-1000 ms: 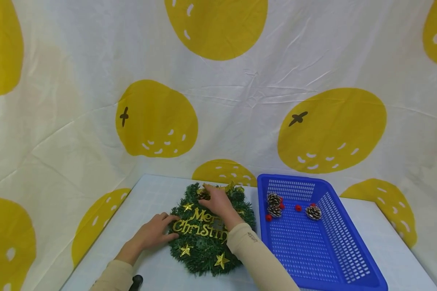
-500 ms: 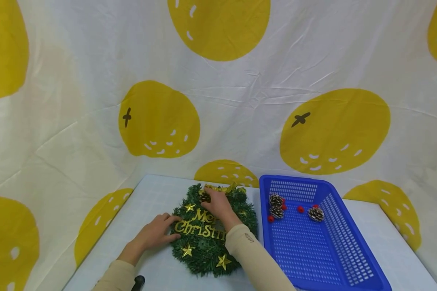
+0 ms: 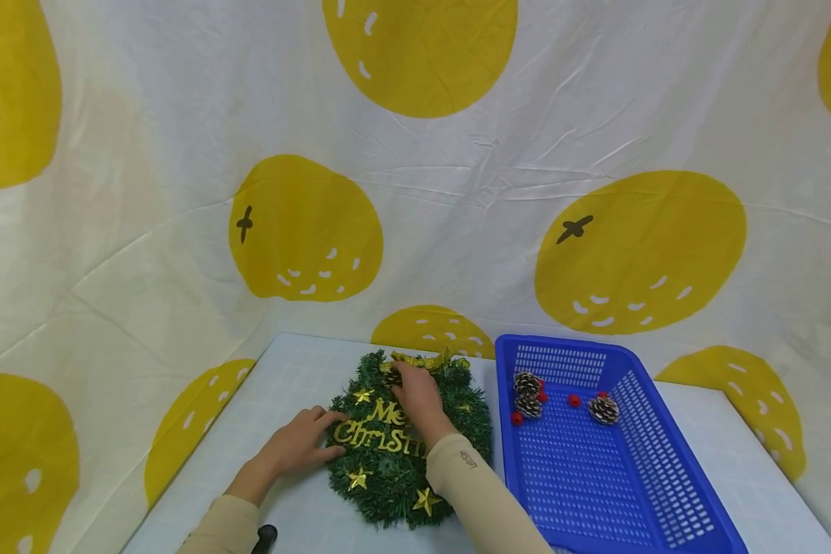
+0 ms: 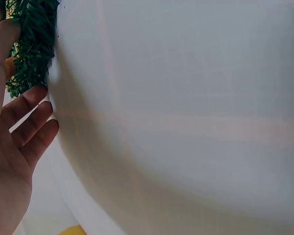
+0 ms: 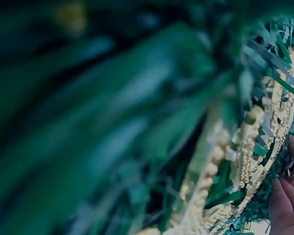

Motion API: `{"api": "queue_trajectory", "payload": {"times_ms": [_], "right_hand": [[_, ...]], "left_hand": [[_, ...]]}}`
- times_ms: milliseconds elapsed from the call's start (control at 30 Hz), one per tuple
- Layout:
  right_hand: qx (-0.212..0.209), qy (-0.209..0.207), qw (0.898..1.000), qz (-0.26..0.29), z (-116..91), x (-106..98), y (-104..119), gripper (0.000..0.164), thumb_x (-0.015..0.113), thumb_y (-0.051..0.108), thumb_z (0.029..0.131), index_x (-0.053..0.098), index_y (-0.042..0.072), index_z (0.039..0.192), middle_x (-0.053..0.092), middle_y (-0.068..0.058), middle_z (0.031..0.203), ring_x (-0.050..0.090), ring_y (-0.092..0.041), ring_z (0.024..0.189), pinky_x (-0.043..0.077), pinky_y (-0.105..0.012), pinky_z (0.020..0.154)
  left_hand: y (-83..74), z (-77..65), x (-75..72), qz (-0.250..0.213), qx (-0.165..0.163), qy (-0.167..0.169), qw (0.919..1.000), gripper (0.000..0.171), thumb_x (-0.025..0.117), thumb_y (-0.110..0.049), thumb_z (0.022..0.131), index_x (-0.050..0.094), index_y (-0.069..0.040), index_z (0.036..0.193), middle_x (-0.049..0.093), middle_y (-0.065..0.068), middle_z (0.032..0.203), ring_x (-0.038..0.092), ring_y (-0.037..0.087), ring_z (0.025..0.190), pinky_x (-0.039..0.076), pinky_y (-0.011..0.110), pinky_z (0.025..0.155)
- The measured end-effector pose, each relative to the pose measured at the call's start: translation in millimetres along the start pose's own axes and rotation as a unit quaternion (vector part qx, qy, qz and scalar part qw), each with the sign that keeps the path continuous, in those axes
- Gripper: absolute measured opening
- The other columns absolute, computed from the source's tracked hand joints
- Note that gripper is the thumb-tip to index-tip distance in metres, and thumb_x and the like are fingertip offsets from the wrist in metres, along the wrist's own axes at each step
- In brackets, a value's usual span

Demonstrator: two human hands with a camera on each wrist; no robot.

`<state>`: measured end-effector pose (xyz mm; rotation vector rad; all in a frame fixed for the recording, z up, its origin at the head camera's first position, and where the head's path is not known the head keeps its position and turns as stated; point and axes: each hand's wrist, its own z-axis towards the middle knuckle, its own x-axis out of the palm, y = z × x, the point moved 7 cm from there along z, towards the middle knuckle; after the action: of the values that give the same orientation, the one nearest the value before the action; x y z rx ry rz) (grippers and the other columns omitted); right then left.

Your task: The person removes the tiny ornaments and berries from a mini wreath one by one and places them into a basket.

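Note:
A green Christmas wreath (image 3: 381, 469) lies on the table, with gold lettering (image 3: 377, 437), gold stars (image 3: 425, 502) and a gold ribbon (image 3: 432, 360) at its far edge. My right hand (image 3: 418, 396) pinches a pine cone (image 3: 391, 377) against the upper left part of the wreath. In the right wrist view, the fingertips and part of that pine cone (image 5: 291, 169) show at the right edge, past blurred greenery. My left hand (image 3: 301, 441) rests against the wreath's left side, its thumb and fingers spread and fairly straight. The right forearm hides some of the lettering.
To the right stands a blue plastic basket (image 3: 582, 485). Several pine cones (image 3: 603, 410) and red berries (image 3: 575, 400) lie toward its far end. A black rounded object (image 3: 266, 535) shows beside the left sleeve. Behind the table hangs a fruit-patterned cloth (image 3: 450, 231).
The right fingers have shifted slightly nearer on the pine cone, and the right forearm has swung a little left. My left hand stays at the wreath. The whole view drifts slightly.

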<state>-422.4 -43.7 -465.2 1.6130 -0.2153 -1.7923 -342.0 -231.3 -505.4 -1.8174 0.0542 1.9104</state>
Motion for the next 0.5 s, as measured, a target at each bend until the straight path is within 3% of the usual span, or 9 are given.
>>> {"api": "queue_trajectory", "payload": {"times_ms": [500], "right_hand": [[0.027,0.005,0.995,0.092,-1.9,-15.8,0.1,0.048,0.068,0.025,0.094,0.054,0.006,0.136,0.059,-0.012,0.13,0.06,-0.032,0.112,0.051,-0.048,0.088]], "left_hand": [[-0.2,-0.1,-2.2,-0.003,-0.007,0.004,1.0,0.053,0.07,-0.05,0.087,0.058,-0.022,0.13,0.054,0.001,0.108,0.052,0.023,0.095,0.049,0.044,0.066]]}}
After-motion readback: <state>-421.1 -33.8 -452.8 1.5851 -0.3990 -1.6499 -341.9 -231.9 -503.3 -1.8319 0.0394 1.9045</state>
